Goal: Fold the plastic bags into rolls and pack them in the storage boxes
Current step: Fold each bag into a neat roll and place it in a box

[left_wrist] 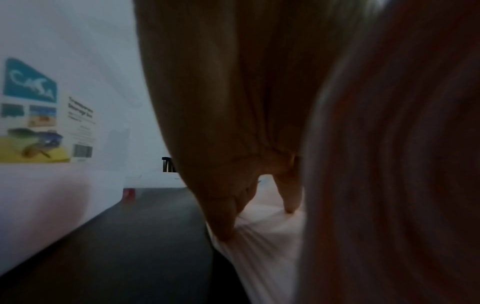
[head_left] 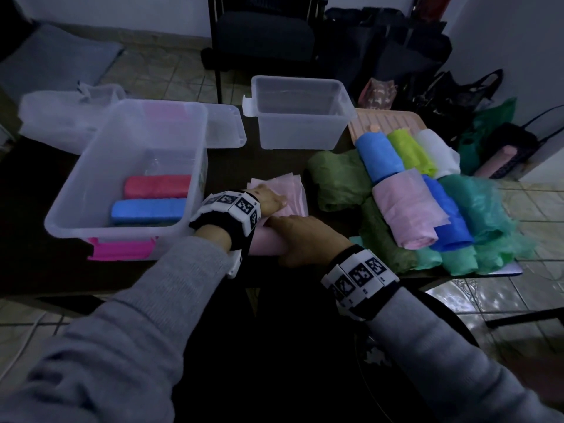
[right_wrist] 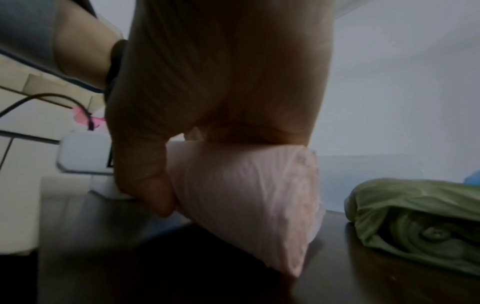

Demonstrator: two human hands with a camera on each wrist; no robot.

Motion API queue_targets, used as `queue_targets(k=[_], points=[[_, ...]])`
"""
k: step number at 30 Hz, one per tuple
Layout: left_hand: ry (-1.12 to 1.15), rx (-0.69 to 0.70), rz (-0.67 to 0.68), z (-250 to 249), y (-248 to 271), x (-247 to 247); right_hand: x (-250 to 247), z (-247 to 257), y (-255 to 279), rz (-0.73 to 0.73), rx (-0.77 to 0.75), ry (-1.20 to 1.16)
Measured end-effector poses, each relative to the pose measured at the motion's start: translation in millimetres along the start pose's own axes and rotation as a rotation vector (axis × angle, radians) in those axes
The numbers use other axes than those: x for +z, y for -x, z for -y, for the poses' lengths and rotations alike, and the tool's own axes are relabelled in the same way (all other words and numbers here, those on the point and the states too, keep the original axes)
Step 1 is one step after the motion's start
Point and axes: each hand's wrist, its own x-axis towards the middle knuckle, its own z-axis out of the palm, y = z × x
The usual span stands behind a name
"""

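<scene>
Pink plastic bag (head_left: 290, 195): pale, thin, half-rolled (flat end crinkled), on dark table (head_left: 268, 166) just right of near storage box (head_left: 91, 178). Right hand (head_left: 300, 238) curls around the roll; left hand (head_left: 268, 199) presses flat end, fingers straight. Box label reads "CASA" (left_wrist: 30, 82). Contents: red roll (head_left: 157, 186), blue roll (head_left: 148, 210). Far storage box (head_left: 300, 129) behind the bag, contents unclear.

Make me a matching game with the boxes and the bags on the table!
Things:
1. red roll
2. far clear box
3. pale pink bag
4. olive green bag

Places or states:
A. has no rolls in it
B. under both hands, half rolled
C. inside the near box, beside a blue roll
D. lying loose on the table, right of the hands

Pairs: 1-C, 2-A, 3-B, 4-D
</scene>
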Motion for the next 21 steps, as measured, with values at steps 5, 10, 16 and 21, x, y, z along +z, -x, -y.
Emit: queue_targets(k=[5,10,16,21], points=[[-0.023,-0.026,0.007,-3.2,-0.2,-3.3,6.2,-0.6,0.8,0.019,-0.027,0.039],[0.064,-0.038,-0.028,-1.0,-4.0,0.7,12.5,-4.9,1.8,-0.053,-0.005,-0.035],[0.107,0.058,-0.11,4.6,1.7,5.5,7.8,-10.4,5.7,-0.079,0.018,0.023],[0.149,0.016,-0.155,11.1,10.1,2.8,4.9,-15.6,-0.1,-0.068,0.066,-0.24]])
